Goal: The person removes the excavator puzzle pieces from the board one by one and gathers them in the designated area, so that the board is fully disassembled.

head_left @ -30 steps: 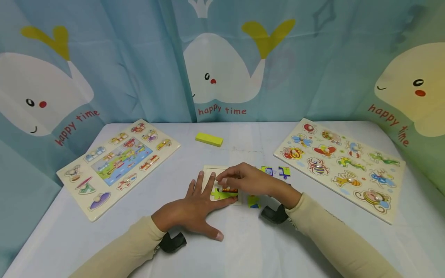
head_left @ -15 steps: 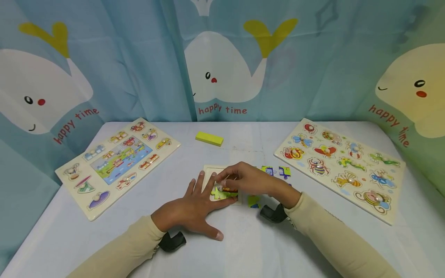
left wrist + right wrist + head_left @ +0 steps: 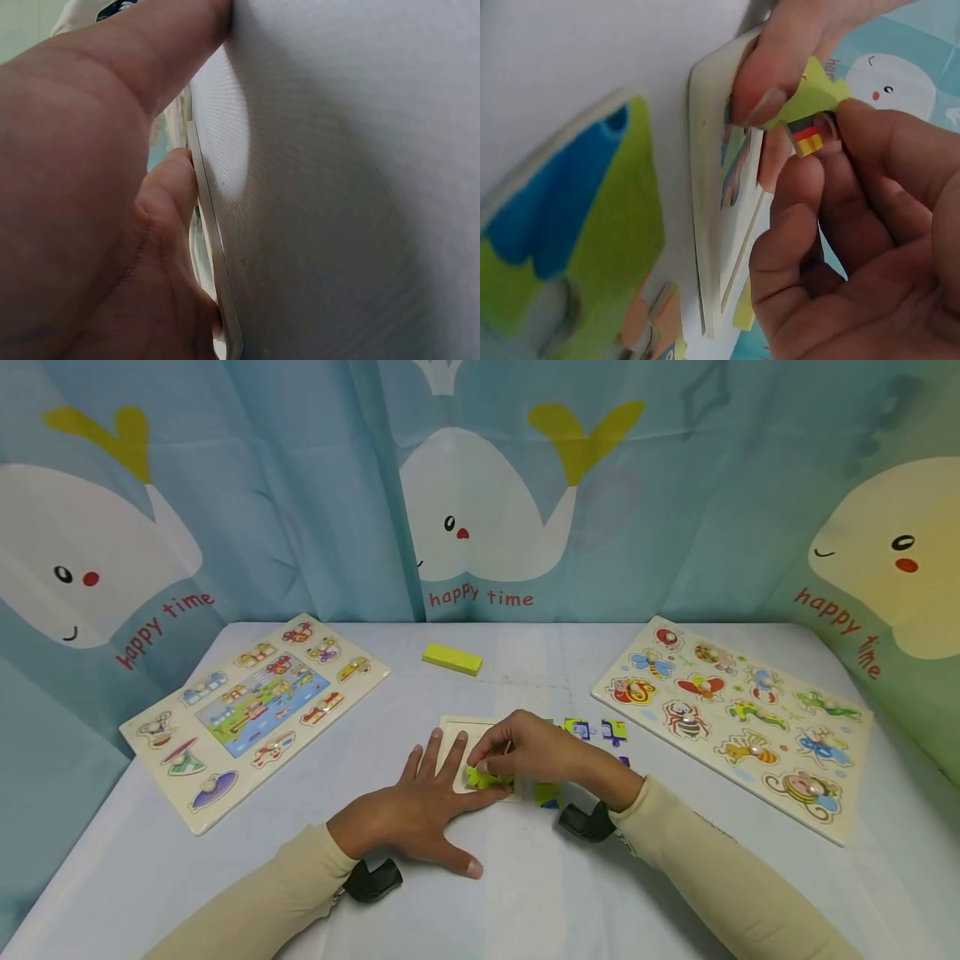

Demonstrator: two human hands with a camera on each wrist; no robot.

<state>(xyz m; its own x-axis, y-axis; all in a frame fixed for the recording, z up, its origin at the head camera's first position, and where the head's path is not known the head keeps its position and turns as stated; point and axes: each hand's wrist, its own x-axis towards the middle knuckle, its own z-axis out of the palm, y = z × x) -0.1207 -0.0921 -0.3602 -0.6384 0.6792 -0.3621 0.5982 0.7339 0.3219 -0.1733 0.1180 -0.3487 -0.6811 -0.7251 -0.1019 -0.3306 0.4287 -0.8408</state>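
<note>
Spread nearly flat, my left hand [image 3: 423,810] rests on the left and near edge of a small wooden puzzle board [image 3: 450,724]; in the left wrist view, fingers lie over the board's edge [image 3: 210,225]. My right hand [image 3: 538,750] is over the board and pinches a green jigsaw piece [image 3: 814,97] between thumb and finger. That piece has a red and yellow patch and stands tilted, with a left-hand finger beside it in the right wrist view. Beyond the board's near side lies a green and blue jigsaw piece [image 3: 622,195].
Loose jigsaw pieces [image 3: 577,728] lie right of the board, partly hidden by my right hand. A yellow block [image 3: 452,660] lies farther back. One knobbed puzzle board [image 3: 255,718] is at the left, an insect one [image 3: 738,718] at the right. A whale-print curtain [image 3: 480,502] hangs behind.
The green piece has tilted and shifted slightly right in my right hand; its red patch no longer shows in the head view. My left hand stays in place.
</note>
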